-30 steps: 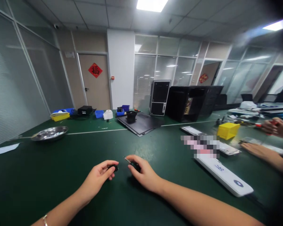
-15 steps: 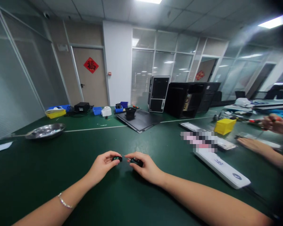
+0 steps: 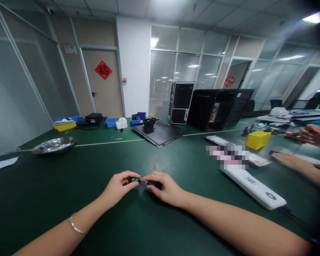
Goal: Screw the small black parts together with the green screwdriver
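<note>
My left hand (image 3: 120, 186) pinches a small dark part with a green circuit board (image 3: 135, 180) between thumb and fingers, just above the green table. Facing it, my right hand (image 3: 165, 188) is closed on a small screwdriver (image 3: 155, 184) with a black handle. Its thin metal shaft points left toward the part. My right index fingertip is at the part's right end; whether the screwdriver tip touches the part I cannot tell. The two hands almost meet.
A metal bowl (image 3: 54, 145) stands at left. Behind are a black panel (image 3: 165, 133) and computer cases (image 3: 181, 103). To the right lie a white power strip (image 3: 256, 188) and a yellow bin (image 3: 258, 140), with a co-worker's hands (image 3: 293, 163) beyond.
My left hand has shifted slightly right, bringing the small part up to my right fingertips; its green board shows more. The view has tilted slightly. The right hand has barely moved.
</note>
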Available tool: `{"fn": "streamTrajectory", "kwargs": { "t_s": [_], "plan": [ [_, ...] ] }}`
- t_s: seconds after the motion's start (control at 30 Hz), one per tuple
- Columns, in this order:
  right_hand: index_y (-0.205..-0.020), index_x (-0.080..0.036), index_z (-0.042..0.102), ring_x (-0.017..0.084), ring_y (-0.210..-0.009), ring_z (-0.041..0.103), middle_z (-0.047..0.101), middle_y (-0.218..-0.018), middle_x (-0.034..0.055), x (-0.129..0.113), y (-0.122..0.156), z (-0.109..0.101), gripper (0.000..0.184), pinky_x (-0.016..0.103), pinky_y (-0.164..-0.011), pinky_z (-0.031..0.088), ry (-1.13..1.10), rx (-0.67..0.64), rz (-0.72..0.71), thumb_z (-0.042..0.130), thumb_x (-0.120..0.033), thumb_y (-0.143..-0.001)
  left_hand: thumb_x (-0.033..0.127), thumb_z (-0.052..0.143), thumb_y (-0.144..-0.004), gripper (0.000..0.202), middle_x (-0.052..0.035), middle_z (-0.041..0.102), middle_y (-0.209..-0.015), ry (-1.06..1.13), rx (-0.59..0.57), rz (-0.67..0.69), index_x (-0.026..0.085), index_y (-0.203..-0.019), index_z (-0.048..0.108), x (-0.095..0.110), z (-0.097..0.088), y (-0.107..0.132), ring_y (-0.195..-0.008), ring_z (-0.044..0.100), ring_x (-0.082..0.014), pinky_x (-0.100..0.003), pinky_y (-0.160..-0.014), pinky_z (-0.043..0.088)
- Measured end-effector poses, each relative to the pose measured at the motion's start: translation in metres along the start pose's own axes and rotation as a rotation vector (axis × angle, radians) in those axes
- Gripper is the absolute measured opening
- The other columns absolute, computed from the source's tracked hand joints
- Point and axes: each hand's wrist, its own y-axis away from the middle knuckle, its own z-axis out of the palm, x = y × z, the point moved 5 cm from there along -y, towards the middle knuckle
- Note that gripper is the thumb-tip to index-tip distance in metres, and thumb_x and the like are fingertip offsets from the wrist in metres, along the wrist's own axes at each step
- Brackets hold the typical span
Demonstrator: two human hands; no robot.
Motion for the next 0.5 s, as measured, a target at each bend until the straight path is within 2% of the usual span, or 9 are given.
{"fn": "streamTrajectory", "kwargs": {
  "t_s": [0.13,0.3,0.5],
  "plan": [
    [-0.117,-0.025,0.068,0.019,-0.093,0.066,0.071,-0.100,0.0050,-0.0005,0.0000,0.0007,0.035,0.033,-0.087,0.051,-0.005,-0.005,-0.008,0.059,-0.011,-0.087,0.026,0.073,-0.075,0.020,-0.0098,0.077,-0.095,-0.072,-0.001,0.034,0.018,-0.092,0.078,0.0027,-0.0008,0.0013,-0.091,0.070,-0.0285,-0.037,-0.084,0.053],
    [-0.115,-0.024,0.068,0.019,-0.093,0.066,0.071,-0.099,0.0054,-0.0006,-0.0001,0.0008,0.031,0.034,-0.087,0.051,-0.024,-0.012,-0.001,0.059,-0.012,-0.088,0.026,0.073,-0.076,0.021,-0.0098,0.077,-0.096,-0.041,-0.021,0.025,0.017,-0.095,0.077,-0.0022,-0.0007,0.0019,-0.088,0.071,-0.0272,-0.035,-0.080,0.054],
    [-0.116,-0.024,0.067,0.020,-0.094,0.065,0.070,-0.101,0.0060,0.0004,0.0005,0.0012,0.031,0.035,-0.088,0.051,-0.030,-0.033,0.003,0.059,-0.012,-0.088,0.024,0.074,-0.075,0.021,-0.0088,0.078,-0.095,-0.008,-0.020,0.015,0.016,-0.094,0.077,-0.0018,0.0000,0.0030,-0.088,0.071,-0.0257,-0.035,-0.082,0.054]
  ]
}}
